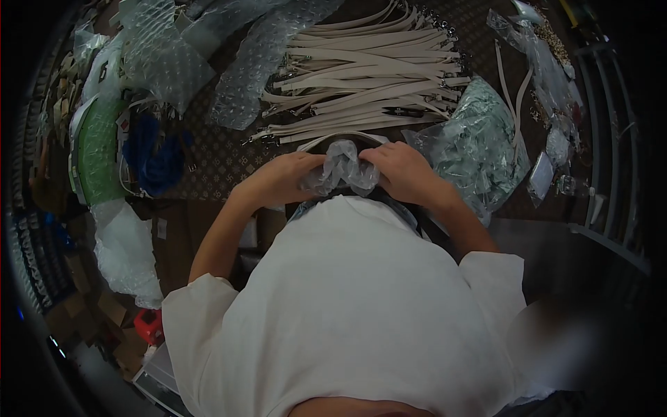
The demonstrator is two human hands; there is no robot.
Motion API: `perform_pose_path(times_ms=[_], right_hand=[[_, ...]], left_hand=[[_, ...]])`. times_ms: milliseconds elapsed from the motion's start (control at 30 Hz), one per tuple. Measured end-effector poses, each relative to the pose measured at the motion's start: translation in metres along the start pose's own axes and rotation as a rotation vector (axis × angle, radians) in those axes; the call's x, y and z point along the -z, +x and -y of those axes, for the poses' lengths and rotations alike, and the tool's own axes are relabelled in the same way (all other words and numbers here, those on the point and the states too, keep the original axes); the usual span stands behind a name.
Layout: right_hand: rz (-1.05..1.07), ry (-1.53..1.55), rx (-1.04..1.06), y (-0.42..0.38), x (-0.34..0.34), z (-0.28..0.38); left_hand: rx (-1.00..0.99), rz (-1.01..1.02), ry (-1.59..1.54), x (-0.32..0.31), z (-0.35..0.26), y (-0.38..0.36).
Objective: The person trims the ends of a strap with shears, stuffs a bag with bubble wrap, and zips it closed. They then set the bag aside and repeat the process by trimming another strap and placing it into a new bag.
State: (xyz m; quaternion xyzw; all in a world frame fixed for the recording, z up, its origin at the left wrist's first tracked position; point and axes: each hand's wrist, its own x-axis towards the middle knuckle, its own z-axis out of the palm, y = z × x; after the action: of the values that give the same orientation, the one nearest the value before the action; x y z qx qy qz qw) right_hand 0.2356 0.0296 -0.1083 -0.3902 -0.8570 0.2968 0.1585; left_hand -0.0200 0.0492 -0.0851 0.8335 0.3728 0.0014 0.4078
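Close to my body, at the table's near edge, I hold a crumpled clear plastic bag [342, 167] between both hands. My left hand [295, 177] has its fingers closed on the bag's left side. On the other side, my right hand [403, 169] pinches it with thumb and fingers. A beige strap [332, 136] curves just behind the bag; whether a hand also grips it cannot be made out. Beyond my hands lies a wide pile of beige straps [375, 76] with metal clasps at their ends. What the bag contains, if anything, is hard to see.
Right of my hands sits a large clear bag of pale green packets [479, 139]. Bubble wrap [246, 76] and a blue bundle [149, 153] lie to the left, near a green roll [102, 149]. A metal rack [615, 139] stands at the far right.
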Motion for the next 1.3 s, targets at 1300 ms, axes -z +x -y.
perform_pose_path(times_ms=[1300], right_hand=[[-0.284, -0.206, 0.147, 0.085, -0.037, -0.010]], left_hand=[[-0.290, 0.226, 0.302, -0.056, 0.032, 0.018]])
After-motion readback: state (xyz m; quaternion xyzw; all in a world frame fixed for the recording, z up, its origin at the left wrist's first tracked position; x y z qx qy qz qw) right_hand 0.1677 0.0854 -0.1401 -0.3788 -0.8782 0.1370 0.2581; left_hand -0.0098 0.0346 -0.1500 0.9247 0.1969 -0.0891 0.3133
